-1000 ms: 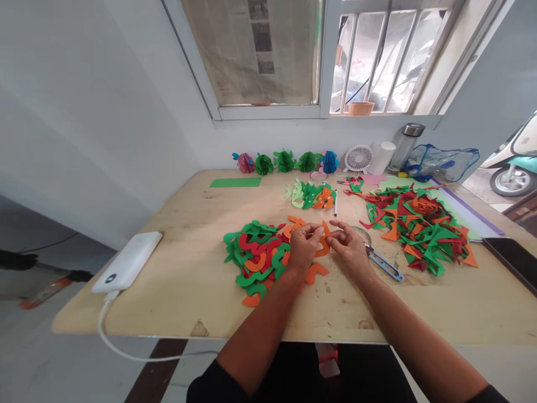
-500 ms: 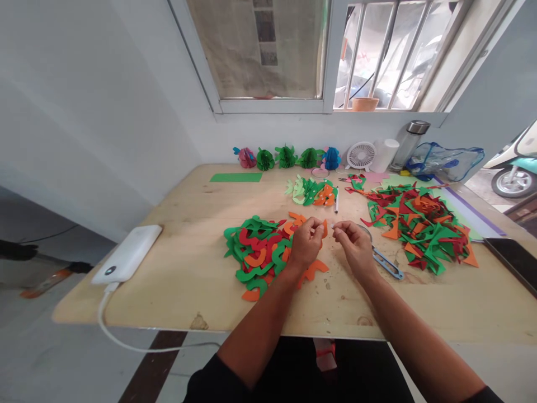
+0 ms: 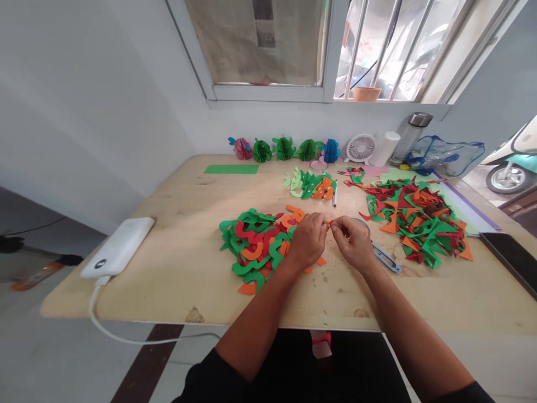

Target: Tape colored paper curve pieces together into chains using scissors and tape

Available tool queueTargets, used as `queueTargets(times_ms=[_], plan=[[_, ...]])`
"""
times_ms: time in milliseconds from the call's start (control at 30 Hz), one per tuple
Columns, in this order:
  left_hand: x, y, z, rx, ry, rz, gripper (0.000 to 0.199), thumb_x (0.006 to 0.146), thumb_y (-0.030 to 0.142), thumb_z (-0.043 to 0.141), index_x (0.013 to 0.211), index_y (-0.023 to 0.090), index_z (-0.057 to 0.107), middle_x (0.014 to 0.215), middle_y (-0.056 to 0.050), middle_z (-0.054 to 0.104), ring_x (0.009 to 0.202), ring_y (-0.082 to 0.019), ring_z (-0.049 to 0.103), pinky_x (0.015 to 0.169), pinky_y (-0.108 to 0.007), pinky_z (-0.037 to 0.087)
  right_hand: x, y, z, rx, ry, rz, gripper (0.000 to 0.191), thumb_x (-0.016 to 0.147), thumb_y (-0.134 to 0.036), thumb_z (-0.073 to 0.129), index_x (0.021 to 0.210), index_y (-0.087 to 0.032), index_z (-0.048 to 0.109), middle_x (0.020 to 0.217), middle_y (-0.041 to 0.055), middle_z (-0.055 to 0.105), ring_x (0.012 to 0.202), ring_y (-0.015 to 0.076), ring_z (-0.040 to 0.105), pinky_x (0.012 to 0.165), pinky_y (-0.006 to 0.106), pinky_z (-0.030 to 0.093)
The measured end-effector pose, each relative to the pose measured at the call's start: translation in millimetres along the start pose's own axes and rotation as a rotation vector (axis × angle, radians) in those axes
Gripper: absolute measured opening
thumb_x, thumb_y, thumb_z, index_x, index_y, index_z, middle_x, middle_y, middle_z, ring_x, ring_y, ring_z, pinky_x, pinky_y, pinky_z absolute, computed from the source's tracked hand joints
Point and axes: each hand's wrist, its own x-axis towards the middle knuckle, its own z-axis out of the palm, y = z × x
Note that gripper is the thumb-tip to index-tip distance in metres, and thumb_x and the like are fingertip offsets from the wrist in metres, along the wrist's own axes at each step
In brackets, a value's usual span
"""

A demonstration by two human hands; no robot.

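My left hand (image 3: 309, 238) is closed, thumb and fingers pinching a small orange paper piece (image 3: 329, 222). Against the piece's right end, the fingertips of my right hand (image 3: 353, 242) are pinched together; whatever tiny thing they hold is hidden now. Partly under my left hand and forearm lies a pile of curvy green, red and orange paper cutouts (image 3: 255, 246). Just right of my right hand rests a light blue slotted tool (image 3: 386, 258), with a round, clear-edged item (image 3: 363, 225) partly hidden behind the hand.
Paper scraps (image 3: 419, 215) are heaped at right, near a dark phone (image 3: 509, 260). Dotted cutouts (image 3: 312, 184) and a pen (image 3: 335, 193) lie ahead. Paper honeycomb figures (image 3: 283, 148), a fan (image 3: 361, 149) and a bottle (image 3: 411, 137) line the wall. A power bank (image 3: 119, 246) sits left.
My hands have come together, the right fingertips now meeting the orange piece in my left. Half a second ago a gap lay between them, with a tiny pale bit at the right fingertips.
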Motion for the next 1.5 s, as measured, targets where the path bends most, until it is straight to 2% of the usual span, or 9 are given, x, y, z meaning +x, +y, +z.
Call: queueTargets(times_ms=[367,1167,1500], plan=[[0.2,-2.0,-0.5,0.076,-0.036,0.048,0.015,0.09,0.021,0.034,0.081,0.02,0.046,0.089,-0.006,0.058,0.087,-0.02,0.052,0.078,-0.033,0.04,-0.8,2.0,-0.3,-0.115,0.023,-0.06,0.01,0.081,-0.022,0.047,0.073,-0.021,0.053,0.061,0.0001,0.054,0.057,0.0135,0.049,0.059,0.025,0.037],[0.7,-5.3,1.6,0.038,-0.078,0.097,0.017,0.09,0.02,0.03,0.085,0.02,0.047,0.093,-0.006,0.058,0.092,-0.02,0.051,0.083,-0.034,0.04,-0.4,1.0,0.8,-0.15,0.056,-0.036,0.009,0.078,-0.022,0.05,0.07,-0.021,0.051,0.059,-0.0007,0.054,0.054,0.013,0.048,0.058,0.025,0.037],[1.7,-3.1,-0.6,-0.008,-0.071,0.089,0.013,0.087,0.02,0.036,0.083,0.02,0.048,0.092,-0.006,0.059,0.091,-0.019,0.052,0.083,-0.033,0.041,-0.3,1.5,1.4,-0.115,0.053,0.006,0.009,0.078,-0.024,0.05,0.069,-0.021,0.051,0.057,-0.0016,0.053,0.052,0.0124,0.047,0.056,0.025,0.036]])
